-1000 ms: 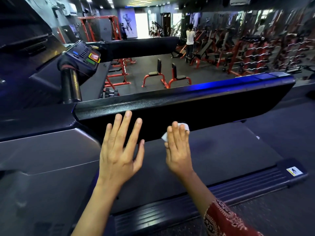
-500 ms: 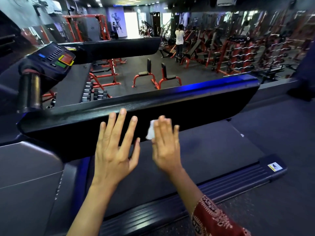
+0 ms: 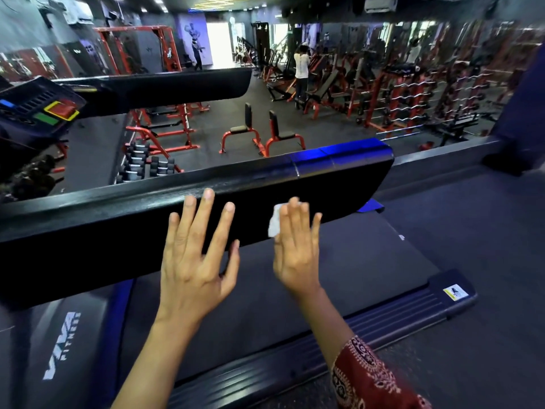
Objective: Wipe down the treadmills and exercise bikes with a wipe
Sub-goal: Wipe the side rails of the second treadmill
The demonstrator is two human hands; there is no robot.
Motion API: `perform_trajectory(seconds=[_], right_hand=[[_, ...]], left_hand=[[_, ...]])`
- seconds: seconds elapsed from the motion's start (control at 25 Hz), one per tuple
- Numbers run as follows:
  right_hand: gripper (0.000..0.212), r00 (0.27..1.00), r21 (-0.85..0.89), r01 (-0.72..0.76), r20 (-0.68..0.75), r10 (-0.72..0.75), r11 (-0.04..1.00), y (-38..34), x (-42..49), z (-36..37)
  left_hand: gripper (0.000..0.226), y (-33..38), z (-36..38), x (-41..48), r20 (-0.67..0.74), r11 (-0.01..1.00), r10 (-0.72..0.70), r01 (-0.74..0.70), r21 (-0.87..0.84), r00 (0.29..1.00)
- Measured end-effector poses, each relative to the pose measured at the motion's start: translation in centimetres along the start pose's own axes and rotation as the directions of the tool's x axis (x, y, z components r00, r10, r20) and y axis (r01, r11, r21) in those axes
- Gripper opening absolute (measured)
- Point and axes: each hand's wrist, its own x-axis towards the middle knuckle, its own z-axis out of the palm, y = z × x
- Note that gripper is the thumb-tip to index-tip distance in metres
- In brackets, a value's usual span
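Fingers [image 3: 298, 219] of R hand [image 3: 296, 255] flat, pressing wipe [image 3: 275, 221] on treadmill rail [image 3: 324, 187].

Right hand [image 3: 296, 255] presses a white wipe [image 3: 275, 221] flat against the treadmill's black side rail [image 3: 88, 231]; left hand [image 3: 194, 261], fingers spread, seems to touch it too.

My white wipe [image 3: 273, 224], soft and crumpled like thin paper; the treadmill's black side rail [image 3: 324, 175], glossy with a faint pebbled grain; the belt [image 3: 368, 261], matt and finely rough; the foot rail [image 3: 383, 315], ribbed dark plastic; my sleeve [image 3: 368, 376], printed red cloth.
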Motion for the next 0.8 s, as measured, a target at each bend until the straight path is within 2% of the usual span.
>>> perform_trajectory(seconds=[0.04, 0.08, 0.2, 0.24, 0.4, 0.44, 0.52, 0.56, 0.6, 0.64, 0.76, 0.8], right_hand=[[0.052, 0.995, -0.053, 0.094, 0.033, -0.093, 0.994, 1.2, -0.3, -0.2], [0.051, 0.995, -0.089, 0.097, 0.032, -0.095, 0.991, 2.7, -0.3, -0.6], [0.051, 0.978, -0.027, -0.204, -0.057, 0.202, 0.979, 6.3, 1.1, -2.6], [0.051, 0.963, 0.016, -0.261, -0.069, 0.261, 0.965, 7.0, 2.0, -3.3], [0.046, 0.94, 0.066, -0.337, -0.038, 0.339, 0.939, 7.8, 7.9, -5.4], [0.044, 0.952, 0.057, -0.304, 0.001, 0.305, 0.951, 7.4, 9.4, -5.8], [0.041, 0.987, -0.005, -0.083, 0.137, 0.083, 0.997, 6.4, 11.4, -6.4], [0.04, 0.98, -0.032, 0.037, 0.199, -0.03, 0.999, 6.3, 11.9, -6.7], [0.039, 0.969, -0.058, 0.095, 0.233, -0.079, 0.994, 6.8, 12.2, -7.1], [0.038, 0.967, -0.089, 0.07, 0.25, -0.046, 0.994, 7.8, 12.6, -7.6], [0.036, 0.947, -0.189, -0.163, 0.247, 0.208, 0.968, 10.3, 13.6, -8.7], [0.037, 0.938, -0.219, -0.174, 0.261, 0.229, 0.96, 9.9, 14.0, -8.7]], left_hand=[[0.053, 0.4, 0.3, 0.3, -0.004, 1.0, 0.004, -0.004, 0.01, 1.0], [0.053, 0.8, 0.5, 0.6, -0.007, 1.0, 0.008, -0.007, 0.021, 1.0], [0.052, 2.2, 1.5, 1.8, -0.023, 0.999, 0.014, -0.013, 0.041, 1.0], [0.051, 2.7, 1.8, 2.4, -0.03, 0.999, 0.012, -0.01, 0.044, 0.999], [0.046, 5.0, 2.9, 4.9, -0.034, 1.0, -0.029, 0.029, 0.008, 0.999], [0.044, 5.4, 2.9, 5.5, -0.029, 0.999, -0.048, 0.048, -0.004, 0.998], [0.042, 6.0, 3.1, 6.7, -0.017, 0.997, -0.073, 0.072, -0.02, 0.997], [0.041, 6.2, 3.2, 7.2, -0.011, 0.997, -0.079, 0.079, -0.028, 0.997], [0.04, 6.3, 3.2, 7.6, -0.004, 0.996, -0.087, 0.087, -0.035, 0.996], [0.039, 6.5, 3.1, 7.9, 0.003, 0.994, -0.099, 0.099, -0.04, 0.995], [0.038, 6.6, 2.9, 8.9, 0.044, 0.991, -0.118, 0.12, -0.058, 0.992], [0.039, 6.7, 2.8, 9.3, 0.062, 0.991, -0.115, 0.119, -0.064, 0.991]])
